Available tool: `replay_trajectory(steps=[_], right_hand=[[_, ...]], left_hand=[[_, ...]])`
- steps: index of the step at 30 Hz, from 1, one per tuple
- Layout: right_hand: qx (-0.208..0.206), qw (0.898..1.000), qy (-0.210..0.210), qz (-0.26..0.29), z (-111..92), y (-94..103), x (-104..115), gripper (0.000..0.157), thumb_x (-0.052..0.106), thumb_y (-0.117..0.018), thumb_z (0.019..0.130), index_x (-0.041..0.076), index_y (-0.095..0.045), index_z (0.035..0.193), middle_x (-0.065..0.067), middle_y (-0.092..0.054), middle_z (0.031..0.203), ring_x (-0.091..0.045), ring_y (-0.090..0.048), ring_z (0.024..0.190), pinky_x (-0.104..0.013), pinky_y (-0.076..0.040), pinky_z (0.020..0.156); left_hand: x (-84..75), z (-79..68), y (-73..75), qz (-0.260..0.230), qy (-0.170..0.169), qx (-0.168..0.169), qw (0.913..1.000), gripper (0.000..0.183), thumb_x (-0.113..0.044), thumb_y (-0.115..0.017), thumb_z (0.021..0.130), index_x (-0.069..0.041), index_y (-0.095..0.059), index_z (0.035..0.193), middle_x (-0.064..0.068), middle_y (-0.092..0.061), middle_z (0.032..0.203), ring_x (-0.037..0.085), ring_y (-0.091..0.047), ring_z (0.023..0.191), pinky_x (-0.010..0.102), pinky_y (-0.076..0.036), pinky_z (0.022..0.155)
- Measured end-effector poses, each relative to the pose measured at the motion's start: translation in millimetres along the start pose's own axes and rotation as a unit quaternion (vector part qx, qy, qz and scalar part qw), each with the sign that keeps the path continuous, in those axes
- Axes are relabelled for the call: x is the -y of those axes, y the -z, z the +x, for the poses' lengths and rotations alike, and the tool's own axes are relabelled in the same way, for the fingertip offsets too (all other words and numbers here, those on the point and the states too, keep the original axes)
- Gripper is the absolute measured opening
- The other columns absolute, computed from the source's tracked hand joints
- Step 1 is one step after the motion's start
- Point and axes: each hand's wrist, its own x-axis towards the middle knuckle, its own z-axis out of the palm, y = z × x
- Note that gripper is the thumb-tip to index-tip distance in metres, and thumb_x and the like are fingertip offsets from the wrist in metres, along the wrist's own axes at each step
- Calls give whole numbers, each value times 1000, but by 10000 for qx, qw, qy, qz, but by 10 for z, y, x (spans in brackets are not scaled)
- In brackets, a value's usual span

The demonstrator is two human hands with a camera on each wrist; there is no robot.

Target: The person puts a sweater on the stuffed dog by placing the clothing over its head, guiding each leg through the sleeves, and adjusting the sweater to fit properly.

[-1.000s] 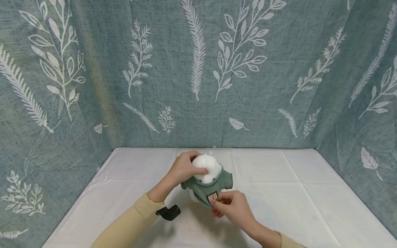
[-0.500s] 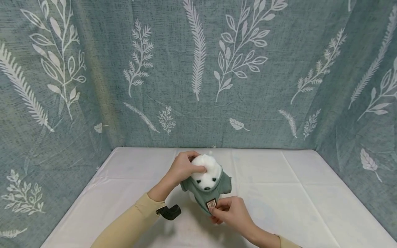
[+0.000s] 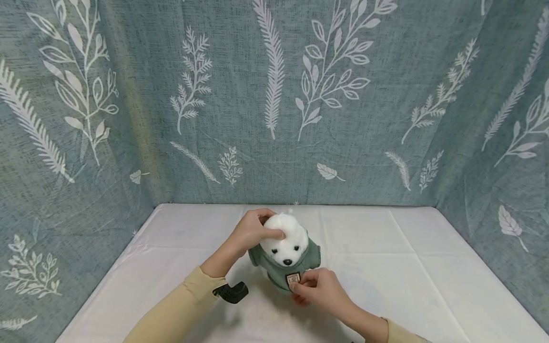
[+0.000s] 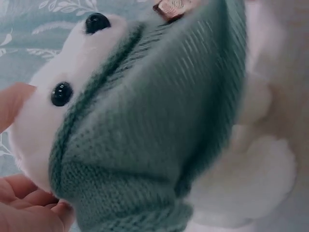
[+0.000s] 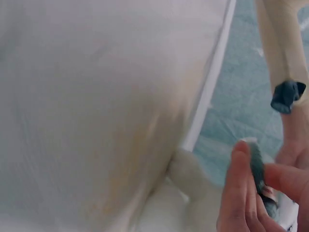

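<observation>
A white plush bear (image 3: 286,250) in a green knitted sweater (image 3: 310,257) is held over the table, its face toward me. My left hand (image 3: 254,232) grips the head from the left, thumb across the forehead. With thumb and fingers my right hand (image 3: 322,289) pinches the sweater's front hem beside a small brown-edged label (image 3: 293,279). In the left wrist view the sweater (image 4: 145,106) is stretched away from the belly, and a white leg (image 4: 246,179) shows below it. The right wrist view shows the hem (image 5: 257,166) between thumb and fingers.
A white cloth covers the table (image 3: 386,267). Blue-green curtains (image 3: 240,95) with white leaf prints surround it at the back and sides. A black device (image 3: 231,292) sits at the left wrist.
The bear's head has tipped back, so its eyes and nose now show above the collar. The right hand dipped slightly with the hem, then rose a little. Both hands keep their hold.
</observation>
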Motion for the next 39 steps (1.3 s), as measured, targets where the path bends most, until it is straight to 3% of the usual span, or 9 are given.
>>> replay_trajectory(steps=[4,9,17,21,25,27,32,39], right_hand=[[95,9996,-88,-243,26,66,24,28,30,-68,88,2,-73,86,-7,-73,76,-23,-71,68,-31,-57,59],[0,9994,14,-340,20,186,66,29,28,-67,89,0,-71,93,-8,-72,79,-26,-70,72,-29,-57,61],[-637,9952,430,-607,40,418,153,24,33,-68,87,11,-70,96,-7,-73,86,-20,-70,75,-34,-58,68],[-1033,9904,647,-657,59,526,187,24,35,-70,85,17,-70,99,-1,-72,88,-17,-69,78,-30,-57,71],[-1459,9825,917,-703,117,620,188,25,33,-74,82,19,-69,101,1,-71,93,-10,-68,82,-25,-55,73],[-1583,9792,1077,-671,162,658,170,25,31,-75,81,18,-69,102,0,-71,95,-8,-68,83,-25,-55,74],[-1470,9815,1118,-510,268,723,106,32,27,-77,79,15,-67,107,-5,-71,102,-12,-68,89,-24,-55,77],[-1030,9876,643,-998,369,708,-9,31,27,-76,81,16,-67,109,-4,-70,102,-16,-66,91,-23,-54,76]], left_hand=[[-12,-19,12,68,42,132,9999,37,-21,-83,70,-13,-69,103,4,-69,98,18,-62,87,35,-52,74],[-11,-38,13,147,4,205,9997,41,-25,-83,71,-14,-67,108,4,-68,103,17,-62,91,36,-52,77],[25,-45,17,133,-193,307,9993,45,-28,-82,73,-15,-66,113,5,-66,107,18,-61,94,36,-52,78],[26,-44,13,59,-274,357,9990,47,-27,-82,74,-14,-65,116,5,-66,108,16,-60,93,34,-51,78],[-130,-143,28,64,-268,369,9989,44,-21,-80,77,-10,-65,116,7,-66,108,16,-60,93,34,-51,79],[-126,-146,28,58,-273,353,9990,44,-20,-80,76,-10,-65,116,7,-66,108,17,-60,93,34,-51,79],[28,-59,6,-23,-343,322,9989,47,-25,-81,75,-13,-64,117,5,-66,109,16,-60,93,35,-51,79],[11,-63,4,-16,-387,326,9987,43,-26,-81,75,-14,-65,114,6,-66,109,18,-61,95,36,-52,80]])
